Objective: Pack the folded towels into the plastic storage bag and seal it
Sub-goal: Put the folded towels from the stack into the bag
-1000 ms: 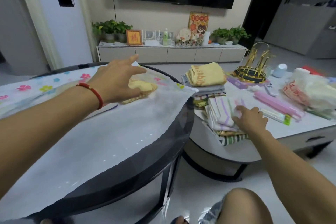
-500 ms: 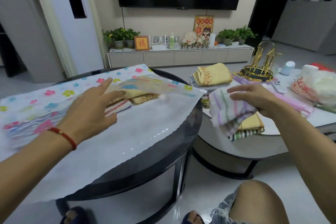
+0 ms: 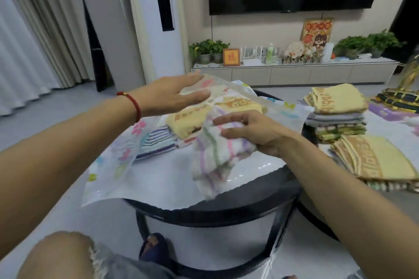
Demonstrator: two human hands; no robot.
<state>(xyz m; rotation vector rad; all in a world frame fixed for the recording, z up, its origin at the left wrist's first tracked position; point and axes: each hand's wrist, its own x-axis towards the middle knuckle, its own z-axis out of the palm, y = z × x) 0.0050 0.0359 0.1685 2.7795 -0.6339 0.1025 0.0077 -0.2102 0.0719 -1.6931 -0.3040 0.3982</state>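
Note:
A clear plastic storage bag [image 3: 158, 179] printed with flowers lies on a round black table [image 3: 215, 210]. My left hand [image 3: 174, 95] lifts the bag's upper layer at its mouth. My right hand [image 3: 251, 131] grips a white towel with pastel stripes [image 3: 215, 156] and holds it in the bag's opening. Inside the bag lie a yellow towel [image 3: 190, 120] and a blue-striped towel [image 3: 156, 142]. More folded towels wait in a stack [image 3: 337, 111] and a second pile [image 3: 376, 161] on the white table to the right.
A gold rack [image 3: 401, 95] stands at the far right behind the stacks. A TV console with plants [image 3: 294, 70] runs along the back wall. My knee [image 3: 56, 256] and a dark slipper [image 3: 154, 249] are below the round table.
My right hand carried the striped towel left from the white table to the bag's mouth. My left hand raised the bag's top layer. The camera swung left.

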